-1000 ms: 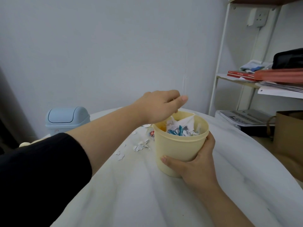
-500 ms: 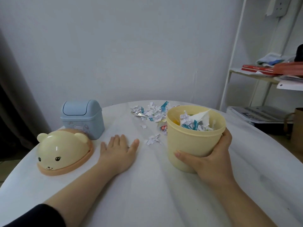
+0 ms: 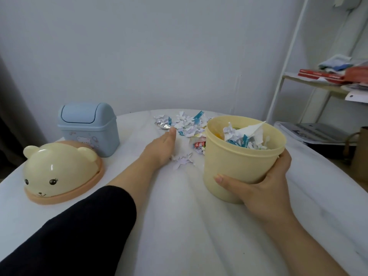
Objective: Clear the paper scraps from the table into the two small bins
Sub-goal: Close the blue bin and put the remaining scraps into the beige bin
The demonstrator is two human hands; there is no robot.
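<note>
My right hand grips the open yellow bin, tilted a little toward me and part filled with torn paper. My left hand lies on its edge on the white table, fingers straight, just left of the paper scraps heaped at the far side. A smaller clump of scraps lies right of my wrist. The blue bin with a swing lid stands shut at the far left.
The yellow bear-shaped lid lies on the table in front of the blue bin. A white shelf with books and papers stands at the right, a brown paper bag below it. A wall runs close behind the table.
My left hand left the yellow bin's mouth, dropped flat onto the table, then slid forward on its edge to the scrap heap. The right hand kept its grip on the bin.
</note>
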